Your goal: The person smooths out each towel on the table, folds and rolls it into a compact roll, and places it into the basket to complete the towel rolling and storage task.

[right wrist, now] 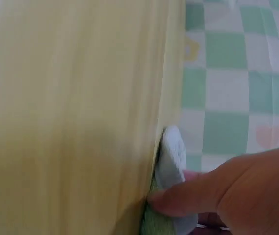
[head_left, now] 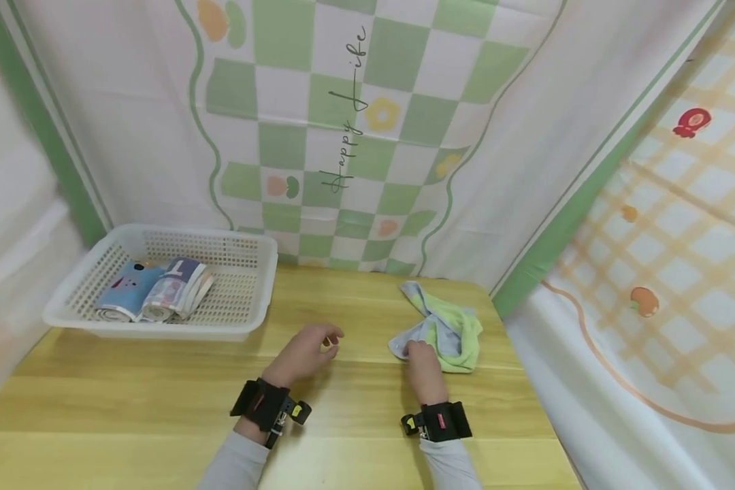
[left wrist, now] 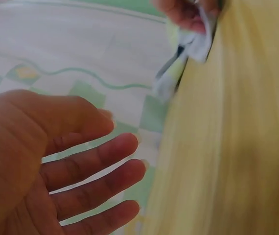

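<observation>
A crumpled towel (head_left: 456, 330), lime green and pale grey-blue, lies on the right of the wooden table. My right hand (head_left: 425, 371) pinches its near left edge. In the right wrist view the thumb (right wrist: 178, 198) presses on a green and whitish fold (right wrist: 171, 156) close to the tabletop. Over the middle of the table, left of the towel, is my left hand (head_left: 306, 350), with nothing in it. Its fingers (left wrist: 95, 181) are relaxed and spread apart in the left wrist view.
A white plastic basket (head_left: 260, 272) stands at the back left of the table (head_left: 159, 395). Inside it lie a blue rolled cloth (head_left: 128, 289) and a patterned rolled cloth (head_left: 174, 289). Printed curtains (head_left: 496, 122) hang behind the table and along both sides.
</observation>
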Available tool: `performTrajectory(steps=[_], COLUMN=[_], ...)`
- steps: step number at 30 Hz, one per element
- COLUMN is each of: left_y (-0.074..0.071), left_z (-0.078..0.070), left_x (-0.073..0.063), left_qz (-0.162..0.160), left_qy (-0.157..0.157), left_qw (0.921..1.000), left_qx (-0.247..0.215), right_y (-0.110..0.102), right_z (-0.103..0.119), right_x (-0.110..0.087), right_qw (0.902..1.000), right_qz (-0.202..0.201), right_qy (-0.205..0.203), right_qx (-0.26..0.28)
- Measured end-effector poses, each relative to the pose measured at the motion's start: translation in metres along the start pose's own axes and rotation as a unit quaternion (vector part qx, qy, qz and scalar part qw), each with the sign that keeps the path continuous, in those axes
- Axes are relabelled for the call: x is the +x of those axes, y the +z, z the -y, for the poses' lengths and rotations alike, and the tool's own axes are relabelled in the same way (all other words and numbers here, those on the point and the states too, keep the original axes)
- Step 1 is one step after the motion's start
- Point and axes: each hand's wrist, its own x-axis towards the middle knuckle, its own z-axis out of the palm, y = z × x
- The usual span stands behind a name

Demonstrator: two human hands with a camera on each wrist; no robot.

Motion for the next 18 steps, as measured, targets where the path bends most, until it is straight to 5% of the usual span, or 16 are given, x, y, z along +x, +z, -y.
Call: performTrajectory(steps=[4, 7, 11, 18], left_y=[0.011, 0.017, 0.018, 0.009], left_z=[0.0, 0.001, 0.005, 0.011], left_x=[0.006, 0.007, 0.002, -0.006], left_qz=[0.029, 0.049, 0.071, 0.138], left_qy=[0.043, 0.072, 0.063, 0.034], left_qw=[0.9986, 0.996, 0.9954, 0.9898], left_qx=[0.006, 0.02, 0.012, -0.016], right_y=[0.006, 0.015, 0.026, 0.019], right_z=[0.025, 0.049, 0.071, 0.077], right_x=[0.007, 0.011, 0.008, 0.006], right_qw=[0.9936, 0.9751, 0.9557, 0.9442], right_qz=[0.031, 0.095, 0.146, 0.165], right_qy=[-0.07, -0.111, -0.131, -0.14], right_qx=[0.083, 0.167, 0.22, 0.249])
